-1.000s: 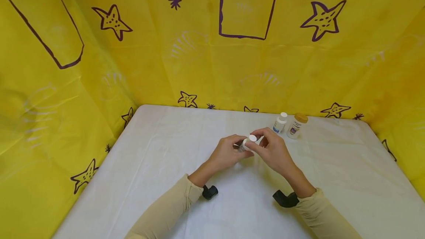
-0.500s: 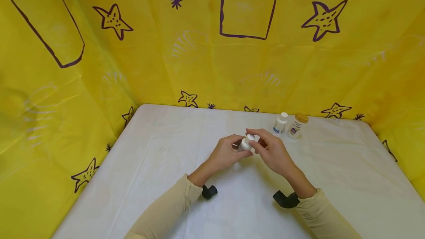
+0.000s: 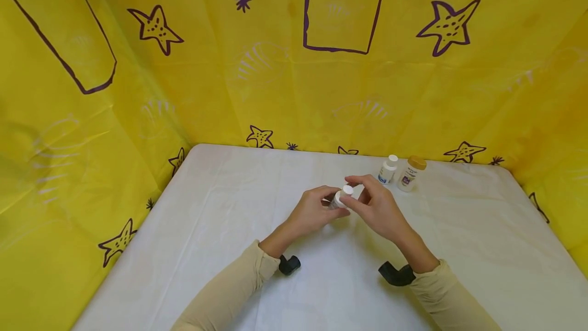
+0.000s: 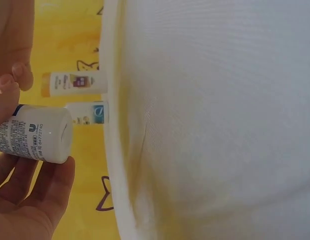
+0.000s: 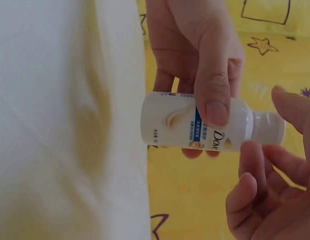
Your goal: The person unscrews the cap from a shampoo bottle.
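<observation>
My left hand (image 3: 314,211) grips a small white Dove bottle (image 5: 170,120) by its body, held tilted above the table. In the right wrist view, the left thumb lies across the printed label. My right hand (image 3: 378,208) is around the bottle's white cap (image 3: 347,190), thumb on the near side and fingers on the far side. The fingers touch the cap's edge in the right wrist view, while one digit stands slightly off it. The cap sits on the bottle's neck. The bottle's base (image 4: 66,134) faces down toward the table.
A white-capped bottle (image 3: 387,171) and a taller bottle with an orange-yellow cap (image 3: 411,173) stand side by side at the back right of the white-covered table (image 3: 239,183). Yellow curtains (image 3: 275,91) with sea drawings enclose the table's back and sides.
My right fingers have shifted around the cap, turning one way and back, with the forefinger now lifted a little. The left hand and bottle have stayed nearly in place.
</observation>
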Demonstrator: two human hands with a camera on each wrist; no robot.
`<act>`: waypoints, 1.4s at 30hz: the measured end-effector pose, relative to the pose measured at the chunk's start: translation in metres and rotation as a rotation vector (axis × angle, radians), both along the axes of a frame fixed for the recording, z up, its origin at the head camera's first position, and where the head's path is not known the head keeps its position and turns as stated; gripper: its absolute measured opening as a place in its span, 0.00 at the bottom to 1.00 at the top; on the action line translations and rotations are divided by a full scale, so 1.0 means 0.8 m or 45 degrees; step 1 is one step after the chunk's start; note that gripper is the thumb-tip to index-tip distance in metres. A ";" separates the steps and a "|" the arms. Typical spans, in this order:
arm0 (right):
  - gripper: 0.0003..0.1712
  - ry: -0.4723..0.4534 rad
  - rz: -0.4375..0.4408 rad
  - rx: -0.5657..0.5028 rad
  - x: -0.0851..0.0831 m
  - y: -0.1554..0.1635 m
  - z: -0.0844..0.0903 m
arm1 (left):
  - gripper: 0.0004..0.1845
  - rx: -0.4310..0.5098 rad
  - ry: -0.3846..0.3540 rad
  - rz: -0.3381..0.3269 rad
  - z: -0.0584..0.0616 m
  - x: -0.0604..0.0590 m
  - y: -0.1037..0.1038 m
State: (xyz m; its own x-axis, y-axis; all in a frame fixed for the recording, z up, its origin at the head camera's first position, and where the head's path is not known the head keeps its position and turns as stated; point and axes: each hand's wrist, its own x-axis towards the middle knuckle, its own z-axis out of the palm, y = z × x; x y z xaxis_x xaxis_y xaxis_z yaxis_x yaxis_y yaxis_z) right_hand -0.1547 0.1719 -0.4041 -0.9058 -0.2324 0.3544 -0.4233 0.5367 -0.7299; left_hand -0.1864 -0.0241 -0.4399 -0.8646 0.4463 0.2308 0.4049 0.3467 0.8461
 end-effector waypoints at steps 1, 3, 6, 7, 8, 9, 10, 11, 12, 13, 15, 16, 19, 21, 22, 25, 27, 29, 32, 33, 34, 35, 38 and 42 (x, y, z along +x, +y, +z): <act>0.23 -0.010 -0.021 -0.005 -0.001 0.000 0.000 | 0.21 0.003 0.002 -0.008 0.000 0.000 0.000; 0.21 -0.025 -0.064 -0.016 -0.001 -0.001 -0.002 | 0.21 0.008 0.006 -0.022 0.001 0.001 0.001; 0.19 -0.025 -0.117 -0.033 -0.002 -0.003 -0.004 | 0.22 0.002 0.012 -0.027 0.002 0.002 0.002; 0.19 -0.017 -0.126 -0.037 -0.002 -0.003 -0.004 | 0.22 -0.001 0.015 -0.027 0.001 0.002 0.003; 0.19 -0.005 -0.131 -0.038 -0.002 -0.003 -0.005 | 0.22 -0.004 0.019 -0.028 0.001 0.002 0.003; 0.18 0.010 -0.130 -0.038 -0.002 -0.003 -0.005 | 0.22 -0.007 0.021 -0.029 0.002 0.002 0.003; 0.18 0.021 -0.128 -0.038 -0.002 -0.002 -0.005 | 0.22 -0.009 0.022 -0.029 0.002 0.002 0.003; 0.17 0.031 -0.121 -0.038 -0.002 -0.002 -0.006 | 0.22 -0.012 0.022 -0.029 0.002 0.002 0.003; 0.17 0.043 -0.110 -0.039 -0.002 -0.002 -0.006 | 0.22 -0.013 0.017 -0.031 0.002 0.002 0.002; 0.16 0.054 -0.097 -0.041 -0.002 -0.002 -0.006 | 0.22 -0.016 0.016 -0.030 0.002 0.002 0.002; 0.16 0.076 -0.071 -0.037 -0.002 -0.001 -0.006 | 0.21 -0.022 0.003 -0.021 0.002 0.002 0.002; 0.17 0.087 -0.060 -0.034 -0.002 -0.001 -0.006 | 0.21 -0.025 -0.004 -0.017 0.002 0.001 0.001; 0.18 0.107 -0.034 -0.019 -0.001 0.000 -0.005 | 0.21 -0.037 -0.020 -0.007 0.002 0.001 0.000; 0.19 0.115 -0.020 -0.008 -0.001 0.001 -0.004 | 0.22 -0.046 -0.026 -0.004 0.002 0.000 0.000; 0.20 0.116 -0.011 -0.008 -0.001 0.001 -0.005 | 0.22 -0.048 -0.025 -0.004 0.002 0.000 0.000; 0.22 0.090 0.010 -0.017 -0.001 0.000 -0.005 | 0.22 -0.045 -0.032 0.004 0.001 0.000 -0.001; 0.24 0.038 0.008 -0.012 -0.001 -0.001 -0.006 | 0.22 -0.033 -0.030 0.007 0.001 0.001 -0.001; 0.27 -0.041 -0.007 -0.013 -0.001 -0.002 -0.006 | 0.21 -0.018 -0.030 0.004 0.000 0.001 0.000; 0.31 -0.155 -0.057 -0.011 0.000 -0.003 -0.007 | 0.20 -0.010 -0.029 -0.007 0.001 0.002 0.002; 0.30 -0.176 -0.075 -0.016 0.001 -0.003 -0.006 | 0.20 -0.012 -0.031 -0.007 0.001 0.003 0.002; 0.30 -0.188 -0.094 -0.019 0.001 -0.004 -0.006 | 0.21 -0.015 -0.036 -0.008 0.002 0.003 0.003; 0.29 -0.191 -0.112 -0.018 0.001 -0.004 -0.006 | 0.21 -0.020 -0.038 -0.007 0.003 0.004 0.004; 0.24 -0.154 -0.151 -0.012 0.001 -0.005 -0.005 | 0.22 -0.035 -0.049 0.002 0.004 0.005 0.005; 0.19 -0.103 -0.159 -0.020 0.000 -0.005 -0.006 | 0.22 -0.056 -0.060 0.003 0.005 0.006 0.005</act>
State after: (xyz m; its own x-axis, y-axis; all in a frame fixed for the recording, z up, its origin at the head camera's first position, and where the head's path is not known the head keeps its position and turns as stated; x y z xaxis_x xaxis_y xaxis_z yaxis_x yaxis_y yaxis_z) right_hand -0.1544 0.1675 -0.4088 -0.9530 -0.1113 0.2819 -0.2936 0.5699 -0.7675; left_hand -0.1816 -0.0203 -0.4361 -0.8752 0.4528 0.1704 0.3641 0.3847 0.8482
